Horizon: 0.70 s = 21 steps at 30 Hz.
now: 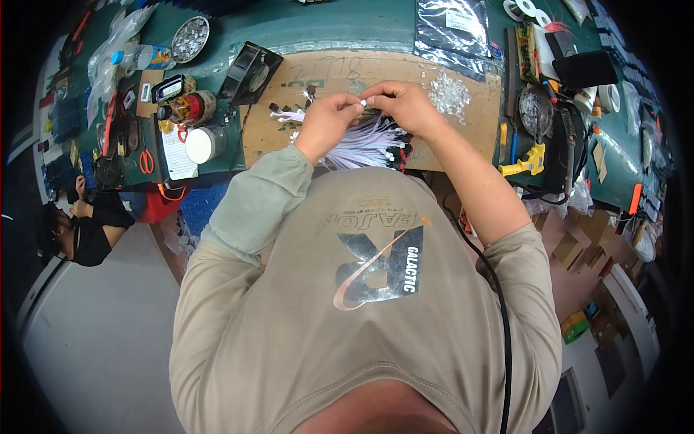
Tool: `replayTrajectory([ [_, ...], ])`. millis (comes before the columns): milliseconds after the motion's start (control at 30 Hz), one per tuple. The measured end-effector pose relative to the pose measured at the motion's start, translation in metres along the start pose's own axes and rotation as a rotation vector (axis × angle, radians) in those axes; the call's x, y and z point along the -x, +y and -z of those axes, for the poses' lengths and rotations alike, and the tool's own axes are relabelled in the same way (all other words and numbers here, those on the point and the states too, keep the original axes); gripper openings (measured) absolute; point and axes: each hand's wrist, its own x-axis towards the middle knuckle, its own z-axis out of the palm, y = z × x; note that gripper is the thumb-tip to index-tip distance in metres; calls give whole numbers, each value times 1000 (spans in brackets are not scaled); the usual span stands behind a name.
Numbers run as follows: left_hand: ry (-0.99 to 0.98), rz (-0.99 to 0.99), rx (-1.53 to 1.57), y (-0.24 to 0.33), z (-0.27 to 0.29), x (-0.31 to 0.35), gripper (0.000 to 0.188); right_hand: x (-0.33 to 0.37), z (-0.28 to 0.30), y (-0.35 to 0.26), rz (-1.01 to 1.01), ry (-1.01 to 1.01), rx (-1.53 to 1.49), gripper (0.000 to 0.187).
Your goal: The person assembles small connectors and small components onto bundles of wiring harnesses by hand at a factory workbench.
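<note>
My left hand point(331, 121) and my right hand point(406, 107) meet over a cardboard sheet point(325, 72). Both are closed in a pinch, fingertips together at a small white plastic piece point(363, 103). Its exact kind is too small to make out. Just below the hands lies a bundle of white cables point(369, 145), fanned toward my body, with black and red ends at its right side. More dark cable ends point(311, 92) show beyond my left hand. To the right of my right hand, small clear-white plastic pieces point(450, 95) lie scattered in a heap on the cardboard.
A black open-sided box point(250, 74) stands at the cardboard's left edge. Farther left are jars point(194, 107), a white-lidded tub point(204, 145) and a metal bowl point(191, 39). On the right lie a yellow glue gun point(526, 160) and a round dish point(535, 110). Another person point(90, 224) sits at far left.
</note>
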Motion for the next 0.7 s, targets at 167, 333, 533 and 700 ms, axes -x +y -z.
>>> replayTrajectory([
  [167,15,6,-108,8,-1,2,17,-4,6,-4,-103,-77,-18,20],
  [333,27,0,-75,10,1,1,17,-5,7,2,-134,-15,-170,19],
  [533,13,10,-111,5,3,-1,17,-4,3,3,-64,-53,-93,17],
  [700,6,-32,-159,-1,4,-3,16,-3,3,-5,-94,-83,-15,17],
])
